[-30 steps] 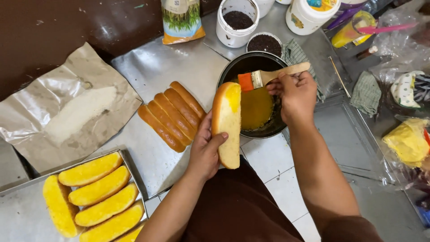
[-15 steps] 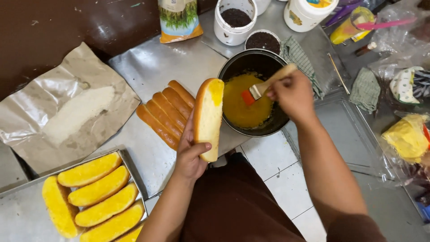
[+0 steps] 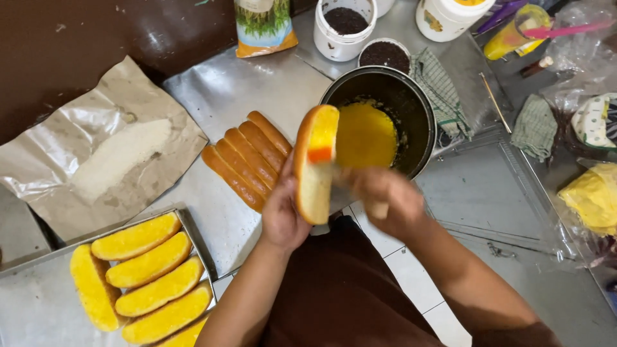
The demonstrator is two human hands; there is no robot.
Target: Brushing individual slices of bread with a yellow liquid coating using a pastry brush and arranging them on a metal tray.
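Left hand [image 3: 283,215] clasps bun [image 3: 315,164]; blurred right hand [image 3: 385,196] seemingly brushes it.

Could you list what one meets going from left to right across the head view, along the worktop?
Tray of yellow-coated buns → plain buns → left hand holding a bun → right hand with a brush → dark pot → green cloth → yellow bag.
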